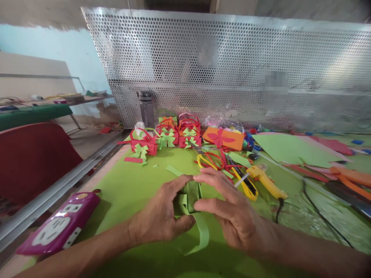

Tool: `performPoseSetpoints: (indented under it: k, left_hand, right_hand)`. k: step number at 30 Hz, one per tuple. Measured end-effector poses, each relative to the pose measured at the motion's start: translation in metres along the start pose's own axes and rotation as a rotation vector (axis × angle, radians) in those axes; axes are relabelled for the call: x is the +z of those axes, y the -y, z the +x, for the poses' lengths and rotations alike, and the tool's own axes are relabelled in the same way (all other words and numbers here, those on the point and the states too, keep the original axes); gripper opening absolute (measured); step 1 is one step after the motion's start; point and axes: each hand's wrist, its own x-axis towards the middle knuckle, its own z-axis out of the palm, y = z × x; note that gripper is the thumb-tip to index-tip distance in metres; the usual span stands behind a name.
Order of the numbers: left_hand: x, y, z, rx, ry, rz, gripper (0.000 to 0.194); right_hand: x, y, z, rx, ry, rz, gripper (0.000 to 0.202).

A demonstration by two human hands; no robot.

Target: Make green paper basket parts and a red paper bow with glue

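Note:
Between my two hands is a small green paper box [193,196], with a loose paper strip [203,235] curling down from its near side. My left hand [166,210] wraps its left side, thumb at the near edge and fingers along the far edge. From the right, my right hand [232,204] grips it, fingertips at the far corner and thumb against the right side. Just beyond my right hand lie yellow-handled scissors [207,162], a yellow-and-black cutter knife [243,179] and a yellow glue gun [268,181].
Several red paper baskets with green bows [145,146] and an orange paper box [224,138] line the back, near a grey bottle [146,108]. A purple power strip [60,224] lies at left. Green paper sheets [295,148] lie at right. A perforated metal panel [174,54] stands behind.

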Motion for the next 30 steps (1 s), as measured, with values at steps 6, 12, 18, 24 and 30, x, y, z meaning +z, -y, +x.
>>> performPoseSetpoints:
  k: [6,12,18,24,30]
  left_hand:
    - [0.003,0.003,-0.001,0.018,-0.048,-0.036,0.052]
    - [-0.002,0.001,0.0,-0.033,-0.066,-0.159,0.047]
    - [-0.007,0.002,0.011,-0.347,-0.274,-0.847,0.024]
    - [-0.003,0.006,0.015,-0.708,-0.385,-1.381,0.028]
    - [0.001,-0.005,0.013,-0.713,-0.364,-1.516,0.036]
  right_hand:
    - [0.001,0.0,0.002,-0.006,0.003,-0.031,0.034]
    - [0.0,0.0,0.004,-0.021,-0.004,-0.064,0.033]
    - [0.003,-0.002,0.004,0.15,-0.124,-0.102,0.044]
    - [0.012,-0.003,0.001,0.037,-0.078,-0.257,0.055]
    - [0.023,-0.003,0.0,-0.137,-0.017,-0.492,0.078]
